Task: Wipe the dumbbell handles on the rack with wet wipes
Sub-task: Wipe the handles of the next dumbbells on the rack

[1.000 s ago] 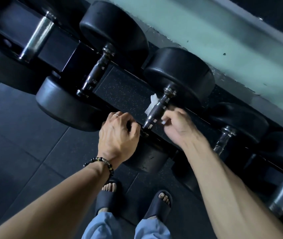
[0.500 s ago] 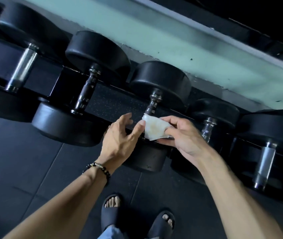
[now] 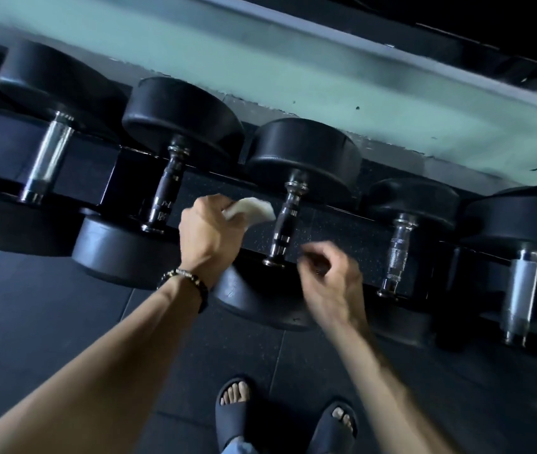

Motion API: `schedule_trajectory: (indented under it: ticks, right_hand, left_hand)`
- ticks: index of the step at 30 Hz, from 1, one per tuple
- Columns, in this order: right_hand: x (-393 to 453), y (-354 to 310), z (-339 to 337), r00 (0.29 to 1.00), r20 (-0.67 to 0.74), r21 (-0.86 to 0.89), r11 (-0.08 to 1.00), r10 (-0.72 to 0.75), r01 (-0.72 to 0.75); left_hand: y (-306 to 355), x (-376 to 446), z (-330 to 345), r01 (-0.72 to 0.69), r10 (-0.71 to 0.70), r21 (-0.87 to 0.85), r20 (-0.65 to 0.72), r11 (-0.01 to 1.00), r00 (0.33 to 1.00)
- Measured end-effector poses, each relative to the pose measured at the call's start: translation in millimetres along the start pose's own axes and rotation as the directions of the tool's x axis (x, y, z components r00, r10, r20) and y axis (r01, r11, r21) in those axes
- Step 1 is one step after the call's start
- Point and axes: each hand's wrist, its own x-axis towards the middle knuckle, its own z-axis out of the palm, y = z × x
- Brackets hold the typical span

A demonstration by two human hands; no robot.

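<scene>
The left hand (image 3: pixel 210 234) grips a white wipe (image 3: pixel 254 209), its fingers curled round one end so that the rest sticks out to the right, above the gap between 2 dark handles. The wipe is just beside the middle handle (image 3: pixel 285 222) and seems not to touch it, though its tip comes very close. That handle belongs to a black dumbbell lying on the rack (image 3: pixel 336 229), its far head (image 3: pixel 306 157) toward the pale green wall (image 3: pixel 293 70) and its near head (image 3: pixel 260 304) partly hidden behind both wrists. The right hand (image 3: pixel 332 278) is blurred (it is smeared across the frame), lower and to the right of that handle; its fingers look loosely curled with nothing in them, and I cannot tell whether the fingertips meet. A beaded bracelet (image 3: pixel 185 283) sits on the left wrist. To the left lies another dumbbell with a dark handle (image 3: pixel 165 198), and beyond it one with a bright chrome handle (image 3: pixel 47 158). To the right are a knurled chrome handle (image 3: pixel 398 253) and a thicker pale one (image 3: pixel 521 296). Below, 2 feet in dark slides (image 3: pixel 232 409) stand on dark rubber floor tiles (image 3: pixel 47 322).
</scene>
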Motion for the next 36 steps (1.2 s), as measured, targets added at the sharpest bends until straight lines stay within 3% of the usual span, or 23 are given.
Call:
schedule_trajectory:
  ticks: [3,5,7,9,11,14,17,20,24,26,30,32,36]
  right_hand:
    - [-15,11,20,0.996,-0.025,-0.025,0.996,0.090,-0.091]
    - [-18,10,29,0.992,-0.071,-0.022,0.994,0.108,-0.110]
    - [-16,10,35,0.984,-0.153,-0.037,0.995,0.088,-0.094]
    - [-15,11,38,0.976,-0.213,-0.077,0.996,0.036,-0.054]
    - [-15,13,40,0.972,-0.235,-0.110,0.993,0.005,-0.032]
    - [-13,14,41,0.972,-0.235,-0.102,0.994,0.017,-0.042]
    - [-14,16,40,0.970,-0.244,-0.094,0.995,-0.006,-0.017]
    - [-14,19,42,0.967,-0.252,-0.067,0.998,-0.038,0.021]
    - [-14,22,43,0.962,-0.268,-0.099,0.995,-0.057,0.031]
    - [-14,23,43,0.959,-0.275,-0.100,0.994,-0.075,0.049]
    - [-14,25,43,0.957,-0.279,-0.089,0.995,-0.076,0.053]
    - [-13,26,44,0.959,-0.277,-0.101,0.994,-0.069,0.042]
    - [-15,26,45,0.962,-0.269,-0.114,0.993,-0.041,0.011]
  left_hand:
    - [6,25,10,-0.008,0.000,0.064,0.121,0.998,0.993]
    - [17,36,28,-0.032,0.038,-0.027,0.236,0.999,0.971]
    - [27,34,45,-0.058,0.074,-0.052,0.381,0.997,0.921]
    - [24,26,50,-0.157,0.114,0.051,0.476,0.986,0.872]
    - [8,25,44,-0.252,0.142,0.134,0.540,0.958,0.830]
    - [0,33,35,-0.274,0.116,0.149,0.648,0.950,0.753]
    - [5,38,38,-0.167,0.144,-0.019,0.603,0.986,0.784]
    - [-6,39,42,-0.204,0.263,-0.178,0.438,0.963,0.860]
    - [-7,39,52,-0.082,0.138,-0.191,0.300,0.978,0.944]
    - [-4,44,59,-0.047,0.098,-0.173,0.299,0.984,0.949]
    - [13,55,69,0.132,-0.010,-0.348,0.330,0.928,0.944]
    - [22,59,73,0.174,-0.047,-0.357,0.336,0.918,0.941]
    - [9,49,64,0.072,0.042,-0.234,0.450,0.970,0.892]
